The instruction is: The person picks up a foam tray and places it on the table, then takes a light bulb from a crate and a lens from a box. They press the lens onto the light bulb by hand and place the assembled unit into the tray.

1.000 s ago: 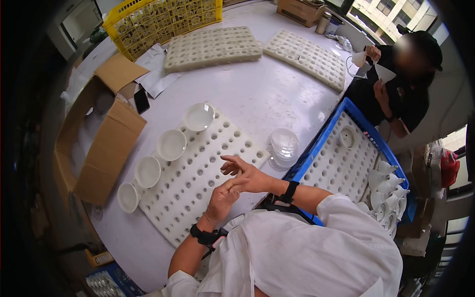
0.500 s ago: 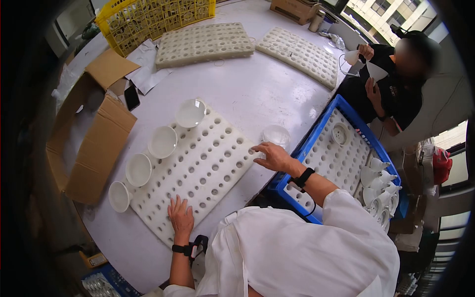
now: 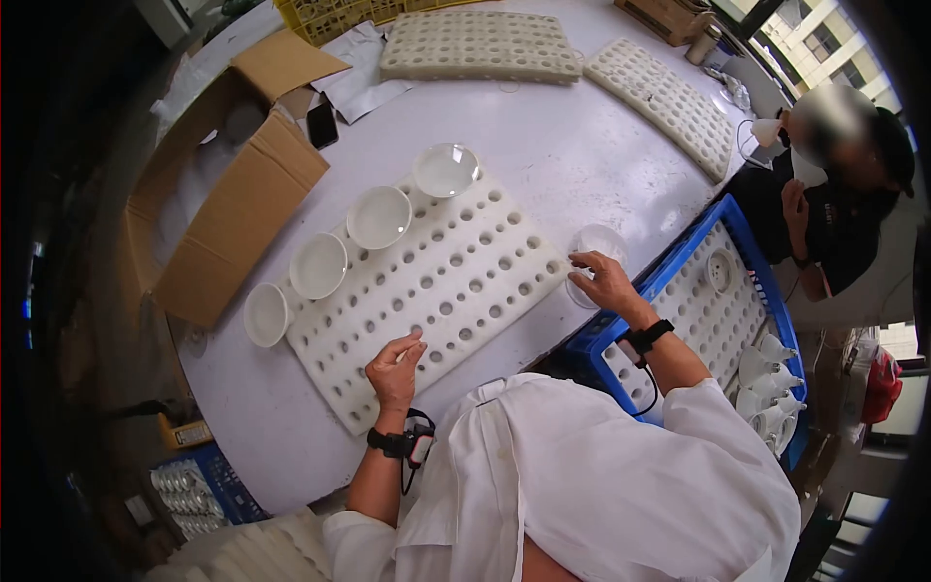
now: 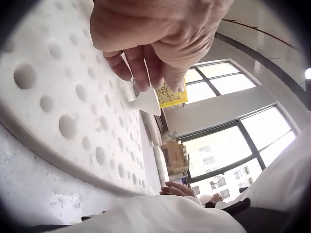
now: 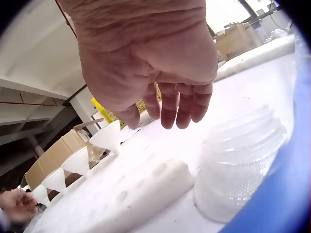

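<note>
Four white cups (image 3: 379,218) line the perforated board (image 3: 412,294); the left hand (image 3: 394,376), empty, has drawn its spread fingers together over it, while the right hand (image 3: 611,285), also empty, hovers beside clear covers (image 3: 603,242).

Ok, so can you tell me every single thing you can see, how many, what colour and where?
holey boards: at least four, white, on table, in crate
bowl shapes: four, white, along near board's edge
clear covers: stack, too overlapped to count, beside that board
large blue crate: one, right
cone shapes: several, white, inside it
open box: one, brown, left
phone: one, black, beside it
yellow crate: one, back
small box: one, brown, back right
red bundle: one, far right
other person: one, black clothes, right
left hand: one, over near board
right hand: one, by the covers
</note>
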{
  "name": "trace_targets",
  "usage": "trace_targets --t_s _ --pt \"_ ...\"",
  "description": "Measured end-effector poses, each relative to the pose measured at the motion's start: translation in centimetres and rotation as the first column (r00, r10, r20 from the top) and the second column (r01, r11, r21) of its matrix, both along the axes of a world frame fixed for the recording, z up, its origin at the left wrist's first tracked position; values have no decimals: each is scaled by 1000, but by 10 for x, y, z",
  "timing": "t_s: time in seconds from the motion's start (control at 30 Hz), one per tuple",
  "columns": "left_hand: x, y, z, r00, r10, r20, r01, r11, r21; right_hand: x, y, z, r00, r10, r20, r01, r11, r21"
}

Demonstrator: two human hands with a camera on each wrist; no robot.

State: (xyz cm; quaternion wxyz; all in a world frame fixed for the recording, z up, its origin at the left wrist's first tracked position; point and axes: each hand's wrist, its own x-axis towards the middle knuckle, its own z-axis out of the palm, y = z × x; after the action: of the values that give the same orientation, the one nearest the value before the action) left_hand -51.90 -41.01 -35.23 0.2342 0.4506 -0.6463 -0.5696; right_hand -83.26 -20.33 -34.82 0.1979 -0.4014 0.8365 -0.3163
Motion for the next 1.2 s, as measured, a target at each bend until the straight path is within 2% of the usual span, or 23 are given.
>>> trace_targets --t_s 0.07,0.1,0.13,0.2,0.23,0.3,0.33,0.5,0.57,0.63,0.67,0.7,0.73,0.77,0.8,0.83,0.87,0.9,0.97,1.0,1.07,1.13,1.2 --pt "-3 2 9 970 -143 -195 44 899 -437 7 -1 2 999 33 -16 -33 999 -17" --pt "-3 -1 14 970 -200 -138 70 776 -626 10 -2 5 999 50 -10 -50 999 -3" --pt "-4 -2 22 971 -198 -136 71 778 -625 13 -2 7 998 67 -5 -67 998 12" --pt "-5 -3 39 959 -267 -91 54 492 -869 17 -2 9 997 77 0 -77 997 3" --pt "-5 -4 44 961 -263 -90 54 493 -869 19 -3 9 996 85 3 -85 996 -8" --pt "-2 -4 52 955 -287 -72 42 372 -927 22 -3 9 996 90 8 -90 996 -1" --pt "-1 -5 56 956 -285 -72 41 373 -927 23 -3 8 996 91 11 -91 996 8" --pt "6 -8 63 975 -221 13 57 192 -980 30 -1 7 996 84 34 -85 996 28" --pt "10 -12 56 970 -239 30 79 198 -977 32 -3 7 995 96 28 -97 993 62" --pt "11 -13 46 965 -260 43 99 207 -973 34 -4 3 976 102 194 -92 994 -56" --pt "10 -11 41 947 -254 198 287 386 -877 32 -4 -1 978 98 186 -91 995 -50" --pt "9 -9 33 896 -280 345 444 546 -711 29 -4 -5 881 92 463 -25 989 -148" --pt "10 -7 18 899 -287 332 438 548 -712 28 -7 -3 710 109 696 68 973 -222" --pt "14 -5 -4 825 -262 501 535 650 -540 28 -9 0 374 214 903 226 923 -312" --pt "17 -5 -24 712 -265 651 586 735 -342 28 -13 5 391 202 898 231 923 -308" --pt "19 -7 -39 610 -290 737 623 751 -220 28 -16 10 150 356 922 349 854 -387" --pt "23 -9 -43 616 -308 725 631 744 -220 28 -18 15 -79 515 854 478 771 -420" --pt "24 -10 -45 616 -307 725 640 732 -234 28 -21 22 -61 506 860 480 771 -420" --pt "23 -12 -39 586 -327 741 673 705 -221 30 -28 37 -178 614 769 559 706 -435" --pt "21 -12 -35 594 -334 732 671 707 -222 30 -31 41 -170 607 776 554 710 -434" --pt "19 -9 -32 509 -312 802 710 680 -186 30 -37 45 -198 644 739 564 691 -452" --pt "20 -5 -39 520 -278 808 700 680 -216 31 -42 39 -205 660 723 564 683 -464" --pt "22 -5 -47 561 -240 792 704 642 -304 29 -45 30 -69 584 809 459 738 -494"
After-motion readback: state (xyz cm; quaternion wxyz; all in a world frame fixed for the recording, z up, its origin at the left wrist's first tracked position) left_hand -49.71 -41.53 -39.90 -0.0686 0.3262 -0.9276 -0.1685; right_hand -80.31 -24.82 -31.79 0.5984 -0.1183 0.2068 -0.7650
